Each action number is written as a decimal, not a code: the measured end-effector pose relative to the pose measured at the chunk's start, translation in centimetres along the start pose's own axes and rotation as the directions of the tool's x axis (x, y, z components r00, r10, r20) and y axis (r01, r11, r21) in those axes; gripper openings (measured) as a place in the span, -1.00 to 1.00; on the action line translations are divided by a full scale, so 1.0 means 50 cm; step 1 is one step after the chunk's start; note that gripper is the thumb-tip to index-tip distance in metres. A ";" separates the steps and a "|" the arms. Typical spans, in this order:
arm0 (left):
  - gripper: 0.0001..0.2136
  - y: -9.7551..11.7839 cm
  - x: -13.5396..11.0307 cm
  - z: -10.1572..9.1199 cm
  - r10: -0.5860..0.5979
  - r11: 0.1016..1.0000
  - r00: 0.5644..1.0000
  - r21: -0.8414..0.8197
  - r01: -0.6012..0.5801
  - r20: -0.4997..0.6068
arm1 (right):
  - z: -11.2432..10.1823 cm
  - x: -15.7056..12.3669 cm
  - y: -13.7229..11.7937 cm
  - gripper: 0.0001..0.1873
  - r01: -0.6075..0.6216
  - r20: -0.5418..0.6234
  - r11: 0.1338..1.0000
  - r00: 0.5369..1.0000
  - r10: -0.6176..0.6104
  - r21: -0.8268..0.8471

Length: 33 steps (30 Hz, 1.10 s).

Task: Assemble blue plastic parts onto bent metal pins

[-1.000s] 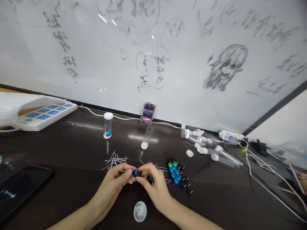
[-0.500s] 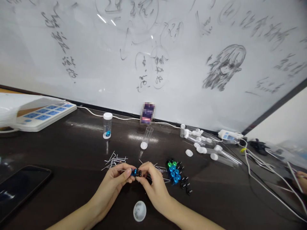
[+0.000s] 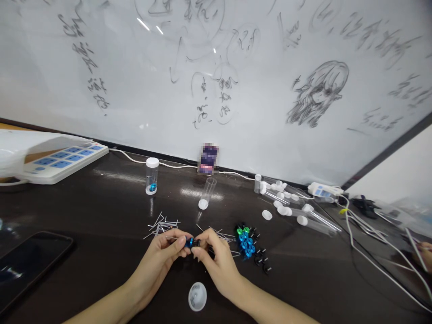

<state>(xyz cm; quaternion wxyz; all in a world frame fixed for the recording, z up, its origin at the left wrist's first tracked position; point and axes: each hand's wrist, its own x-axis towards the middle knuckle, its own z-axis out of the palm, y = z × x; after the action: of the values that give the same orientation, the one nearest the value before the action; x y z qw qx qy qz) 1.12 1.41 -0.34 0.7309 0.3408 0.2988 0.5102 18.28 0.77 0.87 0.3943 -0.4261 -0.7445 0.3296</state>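
Note:
Between my two hands is a small blue metal part [image 3: 189,243] with a black screw-like piece [image 3: 196,244] at its right end. My left hand [image 3: 164,254] pinches the blue part between thumb and fingers; a thin silver rod also shows along those fingers. My right hand [image 3: 216,254] closes thumb and fingertips on the black piece. Bent silver rods [image 3: 164,223] lie behind my left hand, and more rods [image 3: 224,236] lie behind my right. To the right sit several blue and green metal parts [image 3: 246,243] and black screw-like pieces [image 3: 262,257].
A small translucent dish [image 3: 197,297] lies in front of my hands. Behind them stand a capped clear tube [image 3: 152,175] and an open clear tube [image 3: 207,192]. White caps [image 3: 282,210] and more tubes crowd the right. A phone [image 3: 33,270] and power strip [image 3: 67,159] are left.
Both hands stay almost in place, still pinching the blue part and the black piece. My right fingertips have shifted slightly on the black piece. The whole view moves a little.

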 end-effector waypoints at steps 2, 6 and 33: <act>-0.88 0.001 -0.001 0.001 -0.006 1.000 1.000 0.006 0.006 0.000 | 0.000 0.000 -0.001 -0.88 -0.027 0.022 1.000 0.999 0.027 0.007; -0.89 -0.001 -0.002 0.000 0.005 1.000 1.000 0.011 -0.005 0.004 | 0.000 -0.003 -0.001 -0.93 0.097 -0.041 0.992 0.994 -0.101 -0.085; -0.89 0.002 -0.003 0.003 0.003 1.000 1.000 0.014 -0.003 0.004 | -0.002 -0.005 -0.003 -0.77 0.018 -0.001 0.982 1.000 -0.019 -0.187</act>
<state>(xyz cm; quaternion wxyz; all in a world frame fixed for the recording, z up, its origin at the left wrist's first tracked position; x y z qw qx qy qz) 1.14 1.28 -0.18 0.7284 0.3473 0.3006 0.5084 18.39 0.49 0.95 0.3568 -0.4549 -0.7754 0.2540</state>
